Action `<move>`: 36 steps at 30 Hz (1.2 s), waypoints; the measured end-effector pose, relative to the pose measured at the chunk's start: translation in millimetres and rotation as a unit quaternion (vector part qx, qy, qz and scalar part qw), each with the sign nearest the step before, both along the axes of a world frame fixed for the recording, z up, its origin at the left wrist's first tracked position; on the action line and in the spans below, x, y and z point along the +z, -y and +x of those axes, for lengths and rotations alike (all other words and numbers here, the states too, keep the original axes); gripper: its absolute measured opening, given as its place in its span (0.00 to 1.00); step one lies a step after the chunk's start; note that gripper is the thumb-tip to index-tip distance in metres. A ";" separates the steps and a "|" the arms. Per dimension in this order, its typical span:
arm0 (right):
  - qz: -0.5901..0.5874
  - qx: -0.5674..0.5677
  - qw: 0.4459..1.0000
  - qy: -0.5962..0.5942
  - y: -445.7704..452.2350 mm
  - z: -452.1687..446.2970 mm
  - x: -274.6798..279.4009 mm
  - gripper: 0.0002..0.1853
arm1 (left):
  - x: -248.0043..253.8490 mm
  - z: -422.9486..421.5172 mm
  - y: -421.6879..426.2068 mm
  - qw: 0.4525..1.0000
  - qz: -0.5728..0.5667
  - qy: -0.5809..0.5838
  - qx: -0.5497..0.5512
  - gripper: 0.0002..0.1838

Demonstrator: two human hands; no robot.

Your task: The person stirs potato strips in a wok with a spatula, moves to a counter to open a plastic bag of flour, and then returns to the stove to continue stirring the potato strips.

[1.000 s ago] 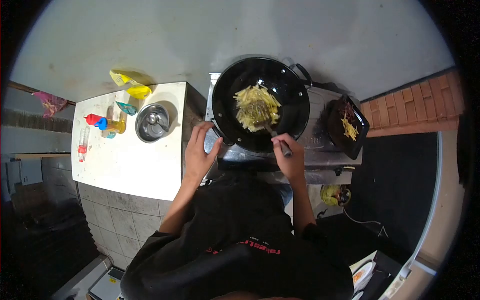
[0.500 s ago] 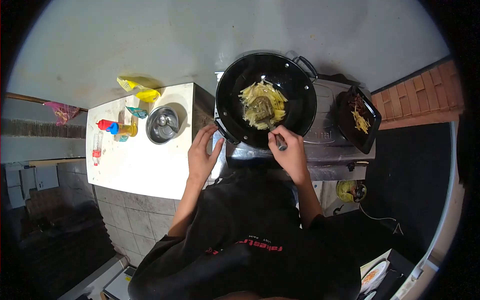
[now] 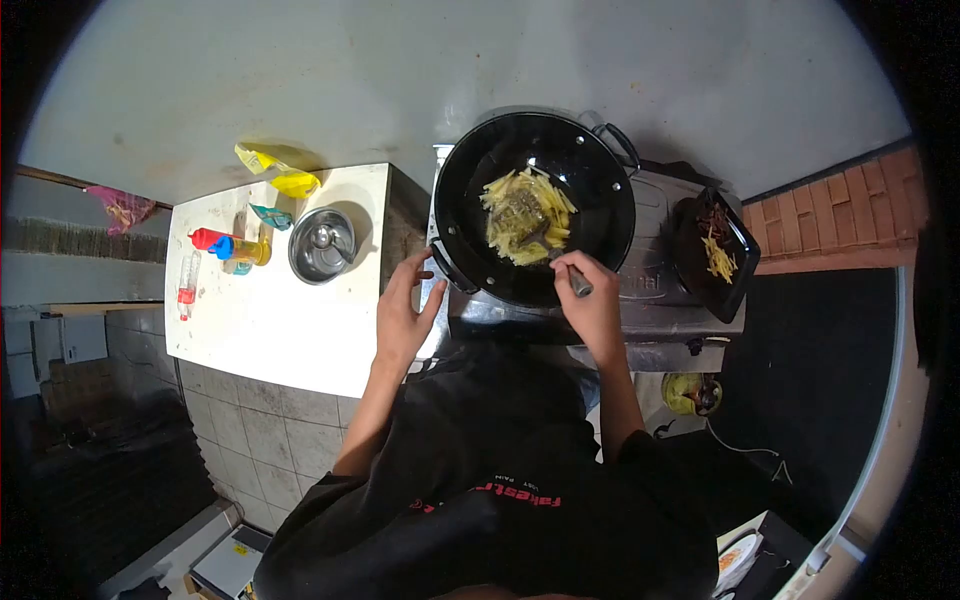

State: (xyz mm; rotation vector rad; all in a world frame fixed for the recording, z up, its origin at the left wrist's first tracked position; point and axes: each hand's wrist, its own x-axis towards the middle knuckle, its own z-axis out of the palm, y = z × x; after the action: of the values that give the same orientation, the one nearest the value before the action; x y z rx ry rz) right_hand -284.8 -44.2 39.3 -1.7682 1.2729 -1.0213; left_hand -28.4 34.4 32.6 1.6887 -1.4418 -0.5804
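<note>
A large black wok (image 3: 600, 210) sits on the steel stove (image 3: 640, 285), with pale yellow strips of food (image 3: 525, 215) frying in its middle. My right hand (image 3: 592, 305) is closed round the handle of a spatula (image 3: 541, 240), whose head lies among the strips. Beside the wok's near left handle (image 3: 455, 268) is my left hand (image 3: 405, 310), fingers apart, fingertips at or very near that handle.
On the white table (image 3: 270, 335) at left are a metal bowl (image 3: 322, 245), squeeze bottles (image 3: 240, 249), a clear bottle (image 3: 188, 285) and a yellow packet (image 3: 278, 172). A black tray (image 3: 735, 285) with more strips and dark pieces rests on the stove's right side.
My right hand and the spatula have shifted slightly, and the strips in the wok have been moved about. The whole view has swung a little. My left hand stays by the wok handle.
</note>
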 end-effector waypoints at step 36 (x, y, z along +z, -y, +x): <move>-0.023 -0.101 0.994 0.016 -17.6 11.4 -23.6 0.09 | -0.7 8.6 5.7 1.000 -0.010 0.008 0.017 0.11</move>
State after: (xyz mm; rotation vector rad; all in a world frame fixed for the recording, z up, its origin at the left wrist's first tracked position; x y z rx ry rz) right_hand -273.3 -26.6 15.8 -1.6745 1.4411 -1.1948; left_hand -19.7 28.7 31.9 1.7031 -1.4217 -0.5339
